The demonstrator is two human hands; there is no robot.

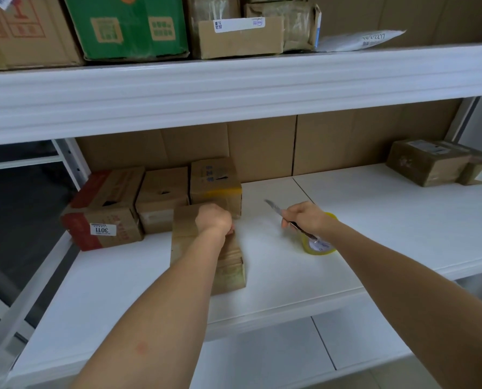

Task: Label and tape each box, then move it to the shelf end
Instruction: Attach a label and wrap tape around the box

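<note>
white warehouse shelving, cardboard backing behind: on the middle shelf (374, 220) your left hand (213, 220), fingers curled, presses down on the top of the taped box (206, 259) at centre. your right hand (304, 217), at three o'clock of it, pinches a craft knife (274, 207), blade toward eleven; the tape roll (318, 244) sits under that wrist. the taping step looks about finished, though blur hides the seam. next, you would set the knife down and carry the box to the shelf end.
</note>
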